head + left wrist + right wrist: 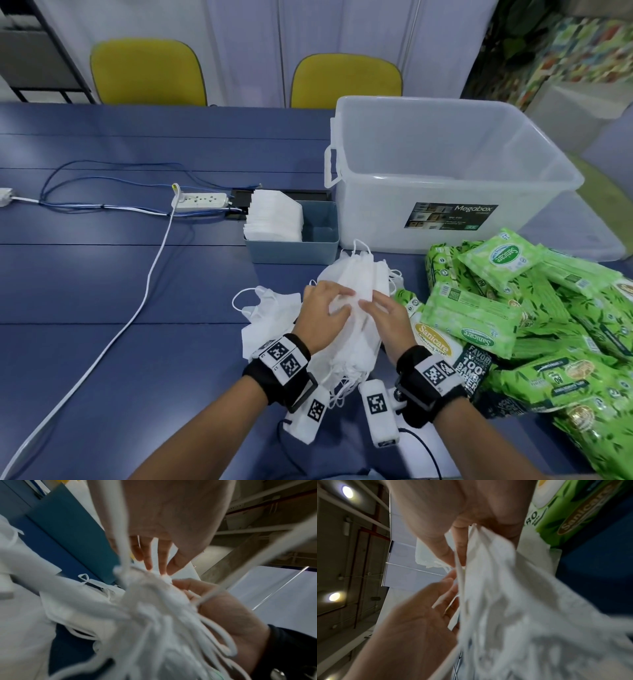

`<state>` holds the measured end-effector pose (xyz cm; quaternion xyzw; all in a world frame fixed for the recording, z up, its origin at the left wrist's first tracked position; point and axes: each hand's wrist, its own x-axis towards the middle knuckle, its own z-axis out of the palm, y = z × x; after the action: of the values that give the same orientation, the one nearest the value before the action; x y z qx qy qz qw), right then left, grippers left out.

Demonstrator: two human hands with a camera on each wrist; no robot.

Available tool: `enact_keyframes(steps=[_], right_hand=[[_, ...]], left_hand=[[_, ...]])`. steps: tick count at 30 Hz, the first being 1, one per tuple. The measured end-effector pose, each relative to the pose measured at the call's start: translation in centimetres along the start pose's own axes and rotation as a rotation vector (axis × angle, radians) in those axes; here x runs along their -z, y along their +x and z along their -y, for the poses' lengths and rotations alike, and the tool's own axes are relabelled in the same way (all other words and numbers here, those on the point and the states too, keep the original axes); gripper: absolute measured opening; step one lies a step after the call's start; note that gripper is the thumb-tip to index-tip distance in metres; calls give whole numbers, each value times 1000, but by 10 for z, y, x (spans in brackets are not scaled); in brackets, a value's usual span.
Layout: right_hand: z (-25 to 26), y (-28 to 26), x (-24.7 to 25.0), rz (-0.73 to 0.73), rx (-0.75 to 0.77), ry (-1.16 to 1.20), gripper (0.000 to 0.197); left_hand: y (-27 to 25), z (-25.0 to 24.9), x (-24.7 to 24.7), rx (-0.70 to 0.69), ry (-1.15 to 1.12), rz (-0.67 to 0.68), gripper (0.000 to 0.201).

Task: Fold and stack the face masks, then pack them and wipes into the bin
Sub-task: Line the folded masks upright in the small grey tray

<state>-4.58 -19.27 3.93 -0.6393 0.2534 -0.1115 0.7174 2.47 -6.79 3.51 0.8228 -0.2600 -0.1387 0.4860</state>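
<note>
A bundle of white face masks (356, 274) is held over the blue table, its ear loops dangling toward me. My left hand (342, 301) grips the bundle from the left, fingers curled over its top. My right hand (368, 305) pinches a mask edge from the right. The right wrist view shows the right hand (457, 558) pinching a white mask (488, 563) edge, and the left wrist view shows the left hand (154, 563) fingertips on the masks (150, 595). Folded masks (274, 216) stand in a small blue-grey box (308, 250). Green wipes packs (513, 308) lie piled at the right. The clear bin (349, 212) stands open behind.
A few loose masks (267, 308) lie on the table left of my hands. A power strip (200, 200) with white and blue cables (150, 274) is at the centre left. Two yellow chairs (147, 72) stand behind the table's far edge.
</note>
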Motion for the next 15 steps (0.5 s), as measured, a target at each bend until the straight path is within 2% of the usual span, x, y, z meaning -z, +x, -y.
enact_keyframes(steps=[3, 5, 7, 9, 12, 15], right_hand=[[-5, 3, 1, -28, 2, -27, 40], [-7, 1, 1, 16, 56, -52, 72], [-7, -2, -5, 98, 91, -49, 91], [-11, -1, -9, 136, 113, -78, 99], [-12, -3, -11, 115, 141, -108, 106], [-10, -5, -8, 62, 167, -104, 101]], left_hand=[[1, 5, 3, 121, -85, -73, 46], [3, 3, 3, 259, -229, 4, 51], [2, 2, 1, 337, -296, 111, 55], [-2, 2, -2, 283, -287, 150, 66], [-8, -1, -5, 112, -342, 98, 70], [-11, -2, -11, -51, -360, 28, 69]])
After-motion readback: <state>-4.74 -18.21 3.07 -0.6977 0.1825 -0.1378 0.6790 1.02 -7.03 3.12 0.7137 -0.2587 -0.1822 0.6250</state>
